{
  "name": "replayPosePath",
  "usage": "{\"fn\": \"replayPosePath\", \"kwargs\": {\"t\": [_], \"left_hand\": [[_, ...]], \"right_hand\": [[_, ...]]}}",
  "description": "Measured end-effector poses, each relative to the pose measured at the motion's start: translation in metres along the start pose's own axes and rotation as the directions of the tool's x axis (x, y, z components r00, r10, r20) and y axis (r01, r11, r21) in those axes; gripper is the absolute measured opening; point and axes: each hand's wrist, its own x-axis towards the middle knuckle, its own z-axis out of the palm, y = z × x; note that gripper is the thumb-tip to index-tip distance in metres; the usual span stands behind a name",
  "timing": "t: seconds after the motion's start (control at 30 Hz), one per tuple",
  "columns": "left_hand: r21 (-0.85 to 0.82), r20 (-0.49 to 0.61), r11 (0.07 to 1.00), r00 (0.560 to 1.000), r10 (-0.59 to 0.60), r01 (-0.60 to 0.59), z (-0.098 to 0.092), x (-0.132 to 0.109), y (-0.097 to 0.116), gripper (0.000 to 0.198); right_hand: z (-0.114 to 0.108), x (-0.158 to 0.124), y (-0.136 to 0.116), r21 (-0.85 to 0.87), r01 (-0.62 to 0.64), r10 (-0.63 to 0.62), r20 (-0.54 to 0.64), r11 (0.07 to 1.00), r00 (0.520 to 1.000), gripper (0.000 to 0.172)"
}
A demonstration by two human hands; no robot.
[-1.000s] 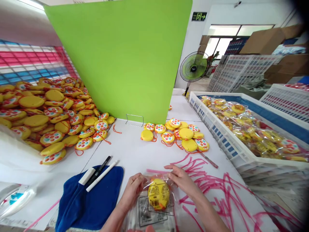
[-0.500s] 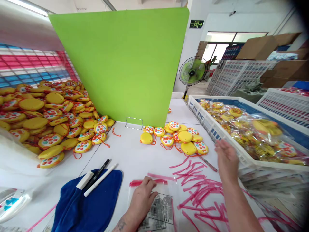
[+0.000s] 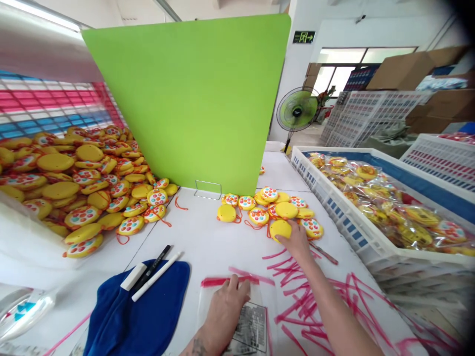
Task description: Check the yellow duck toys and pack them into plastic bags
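My right hand [image 3: 297,240] grips the edge of a yellow toy [image 3: 279,230], plain side up, at the near side of a small toy cluster. Several yellow toys [image 3: 259,216] with coloured dots and orange cords lie around it. My left hand [image 3: 229,306] rests on a stack of clear plastic bags [image 3: 256,326] with black print. Its bent fingers are at the bags' red top strip [image 3: 215,282], thumb to the right, closed on the top bag; the fingertips are partly hidden.
Pink strips [image 3: 308,306] lie scattered on the right. A slim cutter-like tool [image 3: 324,253] lies beside the crate [image 3: 349,230] of bagged toys. Pens [image 3: 156,277] sit on a blue cloth [image 3: 163,316]. A big toy heap [image 3: 85,188] fills the left; a green panel [image 3: 193,104] stands behind.
My right hand has moved left from the crate's edge to the toy cluster and taken hold of a yellow toy. A bagged toy above the crate has dropped among the others. My left hand stays on the bags.
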Motion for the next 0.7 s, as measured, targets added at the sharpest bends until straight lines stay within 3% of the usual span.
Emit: {"fn": "replayPosePath", "kwargs": {"t": [0.1, 0.2, 0.33, 0.43, 0.6, 0.7], "left_hand": [[-0.020, 0.035, 1.000, 0.999, -0.010, 0.011, -0.004, 0.001, -0.002, 0.026], [-0.032, 0.042, 0.999, 0.999, -0.017, 0.019, -0.005, 0.002, -0.008, 0.023], [-0.028, -0.028, 0.998, 0.998, 0.052, -0.053, -0.002, 0.005, -0.014, 0.013], [-0.038, -0.105, 0.991, 0.987, 0.123, -0.128, 0.003, 0.009, -0.014, 0.005], [-0.029, -0.146, 0.995, 0.985, 0.095, -0.100, 0.011, 0.011, -0.008, 0.006], [-0.035, -0.159, 0.995, 0.983, 0.090, -0.096, 0.016, 0.008, -0.007, 0.004]], "right_hand": [[0.004, -0.016, -0.009, 0.041, 0.063, -0.064, 0.011, 0.997, 0.998, 0.074], [0.003, -0.033, -0.019, 0.101, 0.116, -0.119, 0.026, 0.988, 0.992, 0.060], [-0.006, -0.053, -0.033, 0.227, 0.174, -0.200, 0.094, 0.958, 0.975, 0.042], [-0.019, -0.064, -0.045, 0.328, 0.182, -0.247, 0.166, 0.927, 0.955, 0.039], [-0.046, -0.074, -0.054, 0.571, 0.029, -0.261, 0.328, 0.821, 0.908, 0.041], [-0.064, -0.077, -0.051, 0.584, -0.061, -0.255, 0.443, 0.809, 0.860, 0.042]]}}
